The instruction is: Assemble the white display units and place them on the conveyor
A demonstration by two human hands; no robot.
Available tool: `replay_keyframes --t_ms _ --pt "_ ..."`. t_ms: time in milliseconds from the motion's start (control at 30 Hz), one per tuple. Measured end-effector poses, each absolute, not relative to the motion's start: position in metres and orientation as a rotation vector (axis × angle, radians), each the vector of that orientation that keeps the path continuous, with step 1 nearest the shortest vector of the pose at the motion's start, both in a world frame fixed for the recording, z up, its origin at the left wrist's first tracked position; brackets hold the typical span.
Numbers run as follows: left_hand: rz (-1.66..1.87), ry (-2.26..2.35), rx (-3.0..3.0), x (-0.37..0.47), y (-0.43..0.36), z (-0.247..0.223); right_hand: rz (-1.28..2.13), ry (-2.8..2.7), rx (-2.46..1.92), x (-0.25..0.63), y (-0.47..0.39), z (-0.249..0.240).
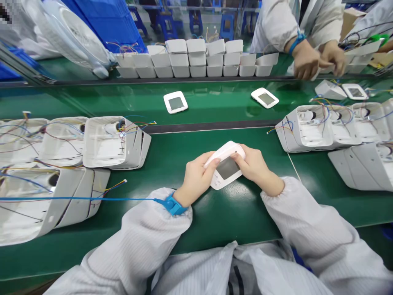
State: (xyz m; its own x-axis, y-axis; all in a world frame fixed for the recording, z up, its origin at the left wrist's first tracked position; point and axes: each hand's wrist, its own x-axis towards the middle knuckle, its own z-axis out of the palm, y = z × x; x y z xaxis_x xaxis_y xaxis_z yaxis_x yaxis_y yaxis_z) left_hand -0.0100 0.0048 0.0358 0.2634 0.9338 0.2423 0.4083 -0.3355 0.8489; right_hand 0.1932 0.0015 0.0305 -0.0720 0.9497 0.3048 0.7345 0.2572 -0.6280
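Between my two hands is a white blood pressure monitor [229, 168] with a grey screen, held tilted just above the green table. My left hand [198, 176] grips its left edge, thumb on the front face. On the opposite side my right hand [253, 162] holds the upper right corner, with its thumb pressed near the top of the screen. The fingers behind the casing are hidden. A blue wrist strap [172, 204] with a cord running left sits on my left wrist.
Open white housings with loose wires stand at left [106, 143] and right [313, 127]. Two screen panels, one left [175, 102] and one right [265, 98], lie on the green strip ahead. Behind stand a row of white casings [181, 61], a fan [76, 32] and a co-worker's hands [307, 59].
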Motion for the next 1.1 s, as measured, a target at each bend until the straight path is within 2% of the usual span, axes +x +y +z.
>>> replay_keyframes --t_ms 200,333,467,600,733,1100 --pt "1.045 1.208 1.803 -0.009 0.009 0.029 0.534 -1.761 -1.483 0.196 0.009 0.026" --pt "1.207 1.208 1.641 -0.01 0.016 0.024 0.851 -1.537 -1.317 0.193 0.01 0.019" --pt "1.285 1.155 1.557 -0.01 0.023 0.018 1.13 -1.582 -1.223 0.188 0.006 0.019" --pt "1.327 0.982 1.639 -0.01 0.026 0.014 0.702 -1.616 -1.275 0.191 0.001 0.03" --pt "1.345 0.937 1.869 -0.012 0.026 0.013 0.346 -1.903 -1.251 0.194 -0.005 0.039" --pt "1.373 1.103 1.812 -0.013 0.031 0.019 0.199 -1.894 -1.246 0.178 -0.007 0.033"
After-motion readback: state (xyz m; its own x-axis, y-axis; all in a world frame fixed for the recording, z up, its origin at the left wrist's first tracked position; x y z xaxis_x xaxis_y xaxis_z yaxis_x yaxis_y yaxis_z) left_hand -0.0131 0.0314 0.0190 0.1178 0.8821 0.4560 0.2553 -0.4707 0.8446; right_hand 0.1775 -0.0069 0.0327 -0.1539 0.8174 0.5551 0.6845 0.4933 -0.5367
